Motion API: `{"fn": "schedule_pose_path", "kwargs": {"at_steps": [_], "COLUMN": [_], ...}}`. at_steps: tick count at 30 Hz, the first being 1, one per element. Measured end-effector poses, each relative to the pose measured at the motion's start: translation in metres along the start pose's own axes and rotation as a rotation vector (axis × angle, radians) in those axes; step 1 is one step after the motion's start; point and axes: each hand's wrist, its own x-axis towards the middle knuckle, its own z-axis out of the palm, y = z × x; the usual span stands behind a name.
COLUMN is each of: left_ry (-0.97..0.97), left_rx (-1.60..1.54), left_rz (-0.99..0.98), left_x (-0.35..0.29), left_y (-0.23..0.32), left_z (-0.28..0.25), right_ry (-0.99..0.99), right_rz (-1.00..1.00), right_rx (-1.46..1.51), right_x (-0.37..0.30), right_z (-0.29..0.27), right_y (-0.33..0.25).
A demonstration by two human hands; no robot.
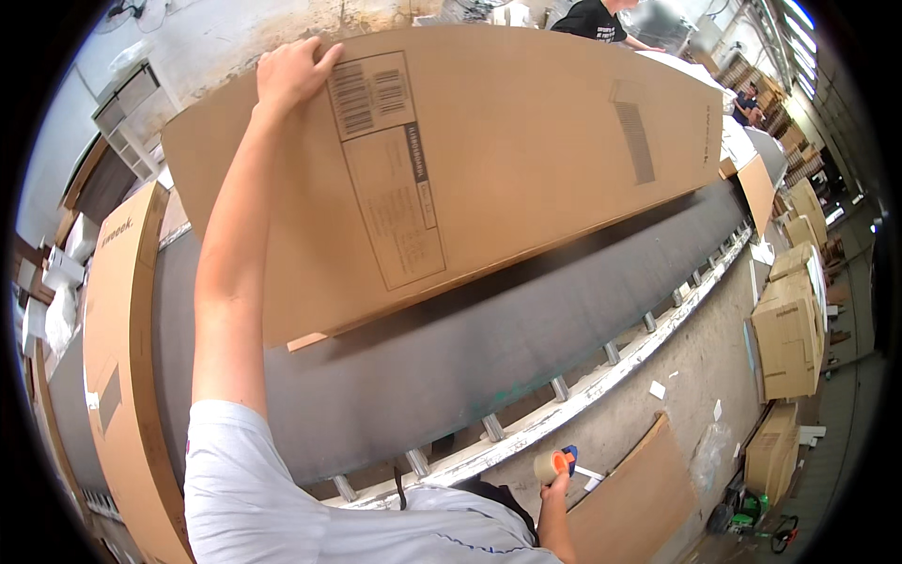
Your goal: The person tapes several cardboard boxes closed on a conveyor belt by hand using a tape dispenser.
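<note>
The conveyor belt (423, 395), dark grey, ran from the lower left toward the upper right. Along its near side stood a worn white side rail (575, 404), with short metal rollers (493, 428) between rail and belt.

Over the belt was the large brown carton (536, 141), its broad printed face toward the wearer and its long lower side above a dark shadow. Whether that lower side touched the belt along its length could not be told. A framed printed panel (385, 179) with bar patterns was noted on the left part of this face.

A second carton (127, 348), long and narrow in view, lay across the belt at the left, just beside the first. Brown boxes (787, 334) stood on the floor at the right, well apart from the belt. A flat cardboard sheet (629, 498) lay near the rail, below the right end of the wearer's body.

A person in a black shirt (590, 21) was present beyond the large carton, partly hidden by it.

The left grip (291, 75) was closed over the upper edge of the large carton, near its left end, fingers over the edge and thumb near the panel. The right grip (556, 489), held low near the rail, was wrapped around a tape dispenser (548, 468) with a pale roll, orange core and blue part.

White scraps (657, 389) lay on the floor.
</note>
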Motion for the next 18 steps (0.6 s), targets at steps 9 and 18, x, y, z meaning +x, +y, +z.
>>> {"fn": "schedule_pose_path", "kwargs": {"at_steps": [9,18], "left_ry": [-0.158,-0.196], "left_rx": [-0.053,-0.074], "left_rz": [-0.092,-0.063], "left_x": [-0.005,-0.001], "left_y": [-0.011,-0.012], "left_z": [0.036,0.051], "right_ry": [0.101,-0.35], "right_rz": [-0.389,-0.843], "right_rx": [0.109,-0.573], "right_x": [-0.034,-0.017], "right_z": [0.001,0.18], "right_y": [-0.057,-0.139]}}
